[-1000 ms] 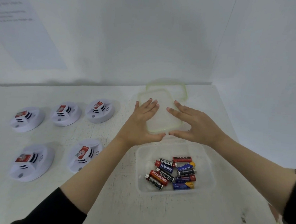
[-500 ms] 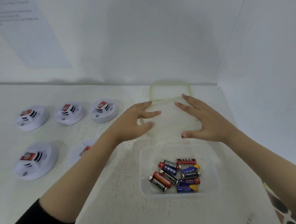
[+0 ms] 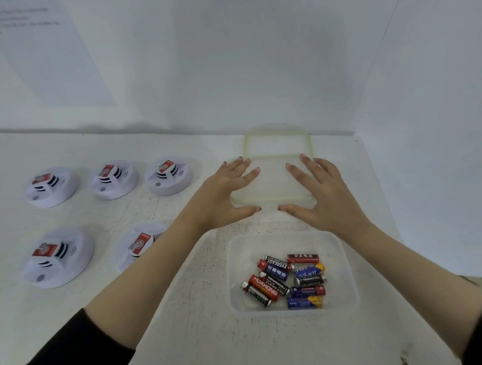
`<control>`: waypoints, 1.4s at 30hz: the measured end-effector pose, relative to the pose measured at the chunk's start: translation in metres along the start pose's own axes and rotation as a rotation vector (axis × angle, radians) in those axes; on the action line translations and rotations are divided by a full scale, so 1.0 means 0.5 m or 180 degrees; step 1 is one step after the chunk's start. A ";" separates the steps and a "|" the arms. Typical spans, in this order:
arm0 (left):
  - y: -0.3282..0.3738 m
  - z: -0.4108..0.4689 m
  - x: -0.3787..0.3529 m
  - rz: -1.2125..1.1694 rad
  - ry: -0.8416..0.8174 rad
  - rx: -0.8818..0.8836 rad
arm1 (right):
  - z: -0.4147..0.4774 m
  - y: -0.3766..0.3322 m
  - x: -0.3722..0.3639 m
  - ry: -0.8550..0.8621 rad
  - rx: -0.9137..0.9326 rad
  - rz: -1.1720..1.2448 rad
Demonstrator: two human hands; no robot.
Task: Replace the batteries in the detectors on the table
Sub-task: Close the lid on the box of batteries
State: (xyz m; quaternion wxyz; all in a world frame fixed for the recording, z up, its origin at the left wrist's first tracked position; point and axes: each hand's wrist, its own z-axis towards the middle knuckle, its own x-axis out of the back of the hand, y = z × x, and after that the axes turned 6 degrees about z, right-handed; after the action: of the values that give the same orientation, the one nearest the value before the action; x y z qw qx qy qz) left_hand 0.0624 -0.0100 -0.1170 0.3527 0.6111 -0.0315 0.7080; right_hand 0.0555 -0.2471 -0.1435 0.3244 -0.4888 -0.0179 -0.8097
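Observation:
Several white round detectors with red labels lie on the table at the left, one of them nearest me and another at the back. A clear open box in front of me holds several batteries. Beyond it lie two clear lids with green rims, one over the other. My left hand and my right hand are spread with straight fingers at the nearer lid's two sides, fingertips on or just above it. My left forearm hides part of one detector.
White walls close the table at the back and on the right. A sheet of paper with text hangs on the back wall at the left. The table's right edge runs close beside the battery box.
Both hands drew apart and lifted from the lid half a second ago. They now sit spread at its sides again, with the lid shifted slightly toward the back right.

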 end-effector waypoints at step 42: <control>-0.017 0.034 0.011 -0.1284 0.0885 0.1222 | 0.011 0.006 0.067 -0.0656 -0.0821 0.1559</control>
State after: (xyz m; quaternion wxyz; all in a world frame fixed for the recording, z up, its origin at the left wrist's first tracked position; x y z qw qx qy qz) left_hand 0.0811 -0.0091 -0.1113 0.3651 0.5577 0.2732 0.6936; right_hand 0.0513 -0.2646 -0.1147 0.4419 -0.5953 0.1708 -0.6490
